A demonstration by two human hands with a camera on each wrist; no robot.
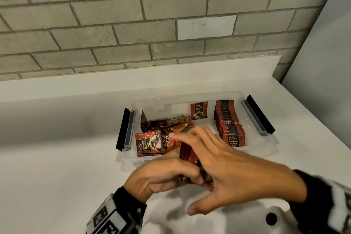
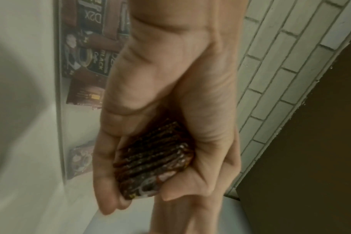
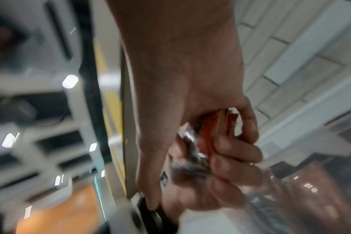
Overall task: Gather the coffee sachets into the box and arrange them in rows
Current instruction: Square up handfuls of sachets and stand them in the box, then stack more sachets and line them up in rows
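Currently my left hand (image 1: 161,175) grips a stack of sachets (image 1: 188,157), my right hand (image 1: 224,165) flat against it; the box (image 1: 190,97) lies just ahead, the finished row (image 1: 229,123) toward the right.

Grey brick wall (image 1: 133,15), white counter (image 1: 57,138)

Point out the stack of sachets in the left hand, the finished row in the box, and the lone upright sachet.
stack of sachets (image 2: 152,159), left wrist view, stacked edges.
finished row (image 1: 230,127), head view, middle of the row.
lone upright sachet (image 1: 199,110), head view, printed front.
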